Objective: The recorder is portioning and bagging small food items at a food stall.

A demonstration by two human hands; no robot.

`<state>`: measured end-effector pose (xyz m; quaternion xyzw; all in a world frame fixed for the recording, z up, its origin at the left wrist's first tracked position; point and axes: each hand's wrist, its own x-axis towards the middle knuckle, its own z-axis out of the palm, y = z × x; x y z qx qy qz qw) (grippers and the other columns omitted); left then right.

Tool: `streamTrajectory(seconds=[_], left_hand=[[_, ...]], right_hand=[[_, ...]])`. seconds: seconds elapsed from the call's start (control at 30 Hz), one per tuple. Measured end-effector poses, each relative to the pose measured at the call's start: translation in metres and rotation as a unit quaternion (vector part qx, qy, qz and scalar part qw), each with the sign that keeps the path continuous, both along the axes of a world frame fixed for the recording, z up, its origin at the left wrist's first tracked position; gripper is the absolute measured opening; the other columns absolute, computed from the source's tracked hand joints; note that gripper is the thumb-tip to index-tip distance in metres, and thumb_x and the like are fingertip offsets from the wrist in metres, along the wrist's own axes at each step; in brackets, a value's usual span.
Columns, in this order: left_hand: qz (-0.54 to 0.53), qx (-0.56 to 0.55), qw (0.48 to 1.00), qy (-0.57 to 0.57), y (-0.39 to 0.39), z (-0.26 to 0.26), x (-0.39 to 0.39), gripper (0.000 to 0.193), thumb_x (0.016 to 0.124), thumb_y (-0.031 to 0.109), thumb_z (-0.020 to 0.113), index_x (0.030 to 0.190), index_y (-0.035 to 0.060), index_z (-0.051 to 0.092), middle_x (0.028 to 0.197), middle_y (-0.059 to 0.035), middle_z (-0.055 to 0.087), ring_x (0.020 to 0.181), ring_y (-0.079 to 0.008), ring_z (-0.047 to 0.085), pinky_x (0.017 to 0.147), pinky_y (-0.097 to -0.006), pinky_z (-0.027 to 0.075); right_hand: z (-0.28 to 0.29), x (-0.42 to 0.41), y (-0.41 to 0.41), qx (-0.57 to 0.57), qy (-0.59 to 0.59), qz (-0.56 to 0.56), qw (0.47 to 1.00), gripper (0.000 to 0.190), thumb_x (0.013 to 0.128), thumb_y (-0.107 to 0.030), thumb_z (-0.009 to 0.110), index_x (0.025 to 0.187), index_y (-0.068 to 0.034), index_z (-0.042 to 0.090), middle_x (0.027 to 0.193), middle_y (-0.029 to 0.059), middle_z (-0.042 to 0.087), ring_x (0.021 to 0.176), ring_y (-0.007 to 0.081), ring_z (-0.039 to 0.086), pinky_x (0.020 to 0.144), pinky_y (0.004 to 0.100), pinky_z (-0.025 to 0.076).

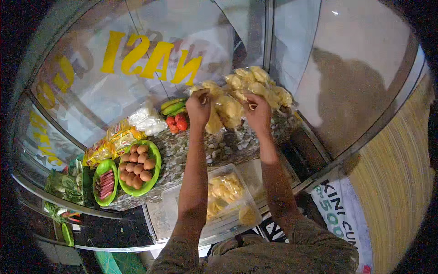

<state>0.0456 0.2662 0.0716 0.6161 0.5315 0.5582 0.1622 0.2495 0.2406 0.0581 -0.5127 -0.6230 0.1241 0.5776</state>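
Note:
Both my arms reach forward over a pebble-patterned counter (174, 150). My left hand (199, 108) has its fingers curled at the top of a clear plastic bag of pale yellow crackers (214, 118). To its right, my right hand (257, 111) is closed at the edge of the bagged crackers (231, 111). More bags of crackers (255, 80) are heaped behind and to the right of it. A clear plastic container (253, 195) with further crackers (227, 186) stands below my forearms. Whether each hand grips one bag or shares one, I cannot tell.
Left of my hands are green bananas (172, 106), red tomatoes (178, 122), white plastic bags (147, 118) and yellow packets (121, 135). Brown eggs (137, 167) fill a green dish (155, 167); a smaller green dish (97, 167) holds sausages (106, 185). Lettered glass panels (113, 92) rise behind.

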Motion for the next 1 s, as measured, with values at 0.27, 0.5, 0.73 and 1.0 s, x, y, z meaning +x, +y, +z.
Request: streamTrajectory(seconds=[0.27,0.5,0.73,1.0], left_hand=[[-0.158,0.011,0.906,0.393,0.043,-0.015,0.005,0.032,0.070,0.000,0.065,0.101,0.0068,0.066,0.099,-0.0178,0.064,0.096,-0.0354,0.060,0.085,-0.0387,0.048],[-0.181,0.004,0.925,0.334,0.045,-0.003,0.028,0.038,0.067,-0.005,0.063,0.102,0.0076,0.067,0.100,-0.0189,0.063,0.097,-0.0363,0.059,0.084,-0.0410,0.049],[-0.174,-0.028,0.938,0.297,0.022,0.021,-0.005,0.034,0.067,-0.007,0.062,0.097,0.0061,0.069,0.102,-0.0189,0.063,0.098,-0.0329,0.061,0.083,-0.0380,0.050],[-0.063,0.129,0.951,0.275,-0.008,0.011,-0.031,0.032,0.072,0.002,0.065,0.103,0.0055,0.065,0.095,-0.0168,0.065,0.091,-0.0353,0.062,0.079,-0.0389,0.051]], right_hand=[[-0.019,-0.010,-0.021,-0.033,-0.140,0.010,0.990,0.046,0.074,-0.010,0.074,0.116,-0.001,0.059,0.105,0.0189,0.063,0.094,0.0315,0.063,0.081,0.0375,0.049],[-0.024,-0.006,-0.021,-0.043,-0.095,-0.018,0.994,0.044,0.073,-0.010,0.076,0.114,-0.002,0.061,0.103,0.0178,0.063,0.089,0.0274,0.064,0.079,0.0366,0.050],[-0.018,-0.039,-0.035,-0.047,0.016,0.061,0.997,0.036,0.075,-0.001,0.072,0.110,0.000,0.063,0.101,0.0152,0.062,0.083,0.0224,0.065,0.071,0.0337,0.053],[-0.019,-0.037,-0.044,-0.062,-0.078,0.041,0.994,0.039,0.074,-0.004,0.070,0.112,-0.001,0.061,0.104,0.0173,0.060,0.091,0.0277,0.063,0.080,0.0362,0.051]])
